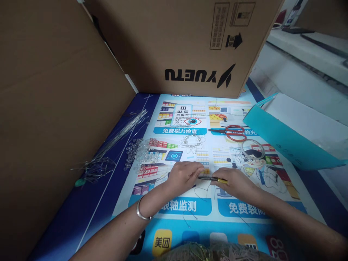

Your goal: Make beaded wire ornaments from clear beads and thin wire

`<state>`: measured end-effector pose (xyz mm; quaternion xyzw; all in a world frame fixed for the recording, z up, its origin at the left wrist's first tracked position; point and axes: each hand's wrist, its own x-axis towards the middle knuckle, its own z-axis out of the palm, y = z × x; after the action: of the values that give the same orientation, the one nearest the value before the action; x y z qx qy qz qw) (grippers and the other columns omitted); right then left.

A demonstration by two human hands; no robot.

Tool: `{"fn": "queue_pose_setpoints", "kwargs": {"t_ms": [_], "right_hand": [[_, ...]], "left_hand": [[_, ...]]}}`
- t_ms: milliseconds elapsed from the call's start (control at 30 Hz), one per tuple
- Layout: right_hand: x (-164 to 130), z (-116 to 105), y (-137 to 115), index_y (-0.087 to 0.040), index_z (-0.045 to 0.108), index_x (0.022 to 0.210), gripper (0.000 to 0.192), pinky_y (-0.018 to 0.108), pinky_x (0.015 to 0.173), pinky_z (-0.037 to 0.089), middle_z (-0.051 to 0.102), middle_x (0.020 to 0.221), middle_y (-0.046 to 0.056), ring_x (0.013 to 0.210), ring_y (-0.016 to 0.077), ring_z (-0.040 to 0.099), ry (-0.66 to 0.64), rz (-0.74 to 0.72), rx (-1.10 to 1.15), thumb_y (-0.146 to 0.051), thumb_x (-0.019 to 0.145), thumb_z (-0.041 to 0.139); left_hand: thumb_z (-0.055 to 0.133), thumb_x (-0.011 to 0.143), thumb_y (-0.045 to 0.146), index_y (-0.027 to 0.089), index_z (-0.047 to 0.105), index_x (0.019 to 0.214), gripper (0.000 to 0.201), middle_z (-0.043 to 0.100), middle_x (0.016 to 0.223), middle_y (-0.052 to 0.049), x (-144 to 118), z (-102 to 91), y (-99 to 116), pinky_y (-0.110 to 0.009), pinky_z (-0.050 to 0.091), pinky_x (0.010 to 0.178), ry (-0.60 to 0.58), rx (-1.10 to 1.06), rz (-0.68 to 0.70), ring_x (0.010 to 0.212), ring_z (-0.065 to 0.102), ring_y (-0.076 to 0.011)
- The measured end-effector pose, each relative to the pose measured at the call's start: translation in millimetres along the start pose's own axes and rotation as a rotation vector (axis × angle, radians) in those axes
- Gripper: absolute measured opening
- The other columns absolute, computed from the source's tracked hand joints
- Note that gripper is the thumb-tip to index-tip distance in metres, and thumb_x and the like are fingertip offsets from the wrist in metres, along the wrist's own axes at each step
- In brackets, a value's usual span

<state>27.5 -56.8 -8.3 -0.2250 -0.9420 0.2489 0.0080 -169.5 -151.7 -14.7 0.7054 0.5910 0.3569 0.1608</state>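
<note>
Where hands (185,175) meet, pliers (213,179) half-hidden.

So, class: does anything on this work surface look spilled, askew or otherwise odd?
The big cardboard box stands upside down: its lettering and arrow are inverted. Clear beads lie loose in a scattered heap on the poster mat, left of the hands.

Left hand (185,175) and right hand (233,182) low, fingertips pinched, nearly meeting.

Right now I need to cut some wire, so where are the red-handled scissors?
In the head view, the red-handled scissors lie on the printed mat, right of centre, just left of the teal plastic bag and above the clear tape roll.
</note>
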Motion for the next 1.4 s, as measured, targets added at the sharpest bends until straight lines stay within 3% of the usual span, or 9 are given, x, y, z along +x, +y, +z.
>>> {"fn": "queue_pose_setpoints", "kwargs": {"t_ms": [200,267,367,500,600,733,900,1067,1400], "right_hand": [[2,11,9,-0.020,0.059,0.098,0.020,0.032,0.074,0.043,0.059,0.091,0.007,0.087,0.0201,0.053,0.208,-0.088,-0.242,-0.031,0.083,0.051],[3,12,15,-0.020,0.059,0.098,0.020,0.033,0.076,0.043,0.058,0.092,0.008,0.088,0.0203,0.052,0.286,-0.124,-0.238,-0.029,0.082,0.051],[7,13,26,-0.019,0.058,0.099,0.022,0.031,0.077,0.044,0.058,0.094,0.008,0.089,0.0187,0.053,0.400,-0.101,-0.131,-0.031,0.083,0.050],[12,13,34,-0.020,0.057,0.101,0.023,0.030,0.075,0.047,0.059,0.091,0.006,0.086,0.0172,0.056,0.471,-0.022,-0.008,-0.032,0.084,0.048],[14,14,34,-0.021,0.057,0.103,0.024,0.031,0.075,0.047,0.060,0.092,0.006,0.087,0.0175,0.056,0.479,-0.021,0.022,-0.033,0.085,0.048],[14,14,33,-0.020,0.058,0.102,0.024,0.031,0.076,0.047,0.060,0.092,0.006,0.087,0.0174,0.055,0.461,-0.027,0.019,-0.033,0.084,0.049],[14,14,33,-0.020,0.058,0.103,0.024,0.031,0.077,0.046,0.059,0.092,0.006,0.088,0.0171,0.055,0.463,-0.013,0.033,-0.033,0.084,0.050],[14,14,33,-0.021,0.059,0.101,0.024,0.030,0.074,0.046,0.060,0.090,0.005,0.085,0.0169,0.056,0.458,-0.009,0.026,-0.034,0.084,0.049],[14,15,35,-0.020,0.058,0.101,0.023,0.029,0.073,0.045,0.060,0.090,0.006,0.084,0.0168,0.055,0.449,-0.040,0.018,-0.032,0.083,0.049]], "left_hand": [[0.037,0.088,0.036,0.019,0.060,0.086,0.029,0.063,0.063,-0.001,12,-21.3,-6,-0.021,0.040,0.059,0.036,-0.022,-0.347,0.061,0.058,-0.0128],[0.037,0.087,0.036,0.020,0.059,0.082,0.028,0.061,0.060,0.000,15,-32.3,-11,-0.020,0.038,0.054,-0.025,-0.026,-0.423,0.055,0.056,-0.0121],[0.039,0.086,0.036,0.021,0.059,0.082,0.025,0.061,0.059,0.000,17,-44.8,-16,-0.019,0.033,0.050,-0.215,0.031,-0.447,0.053,0.054,-0.0130],[0.041,0.084,0.037,0.022,0.058,0.089,0.024,0.063,0.062,-0.003,13,-45.1,-15,-0.022,0.032,0.050,-0.374,0.290,-0.395,0.055,0.056,-0.0171],[0.040,0.084,0.043,0.021,0.058,0.093,0.030,0.064,0.067,-0.008,9,-37.9,-11,-0.026,0.035,0.055,-0.420,0.561,-0.347,0.062,0.059,-0.0224],[0.038,0.085,0.044,0.021,0.056,0.101,0.033,0.065,0.071,-0.011,5,-33.9,-4,-0.031,0.039,0.059,-0.461,0.702,-0.328,0.065,0.060,-0.0250],[0.041,0.085,0.037,0.020,0.056,0.095,0.025,0.064,0.080,-0.010,0,-35.4,18,-0.032,0.041,0.057,-0.410,0.679,-0.248,0.070,0.060,-0.0260],[0.047,0.082,0.033,0.016,0.058,0.085,0.020,0.062,0.082,-0.009,-7,-22.0,39,-0.031,0.043,0.060,-0.558,0.556,-0.151,0.073,0.060,-0.0233],[0.040,0.080,0.011,0.012,0.058,0.085,0.018,0.062,0.080,-0.013,-15,-3.6,43,-0.033,0.046,0.056,-0.637,0.582,-0.072,0.067,0.060,-0.0232]]}}
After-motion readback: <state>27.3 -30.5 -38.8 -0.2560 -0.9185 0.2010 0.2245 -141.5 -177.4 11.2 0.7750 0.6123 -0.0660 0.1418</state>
